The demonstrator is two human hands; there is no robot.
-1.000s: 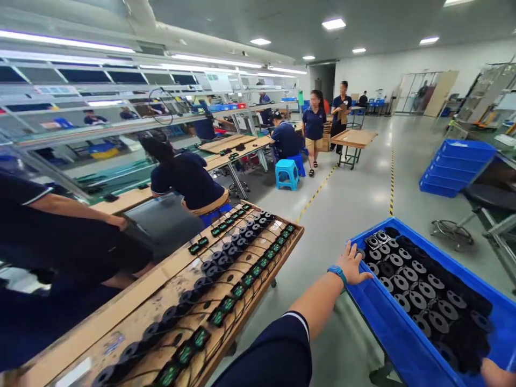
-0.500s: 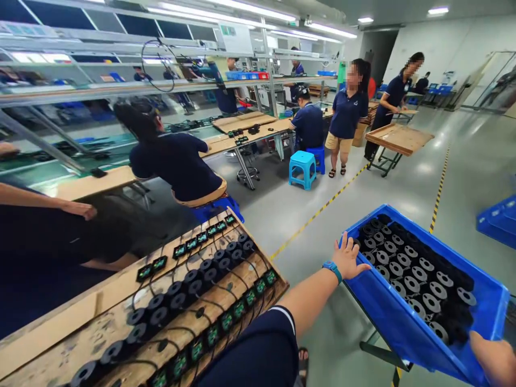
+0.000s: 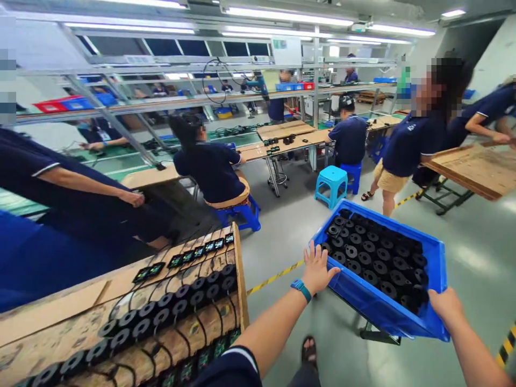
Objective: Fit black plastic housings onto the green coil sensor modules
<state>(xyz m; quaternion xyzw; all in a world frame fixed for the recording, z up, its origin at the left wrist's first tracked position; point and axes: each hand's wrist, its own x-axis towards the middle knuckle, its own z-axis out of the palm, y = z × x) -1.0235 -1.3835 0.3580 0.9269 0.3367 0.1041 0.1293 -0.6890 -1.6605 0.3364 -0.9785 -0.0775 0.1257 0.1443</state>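
Presently no legible brand, label or writing shows on any item. Left hand, wearing a blue wristband, lies flat with fingers spread against the near left corner of the blue plastic crate. Right hand wraps over the crate's near right corner, fingers curled on the rim. The crate holds rows of black ring-shaped coils and sits on a dark metal stand over the grey floor. Compared with half a second ago, the crate lies further left in view, closer to the wooden board of wired coils, and the right hand shows more fully.
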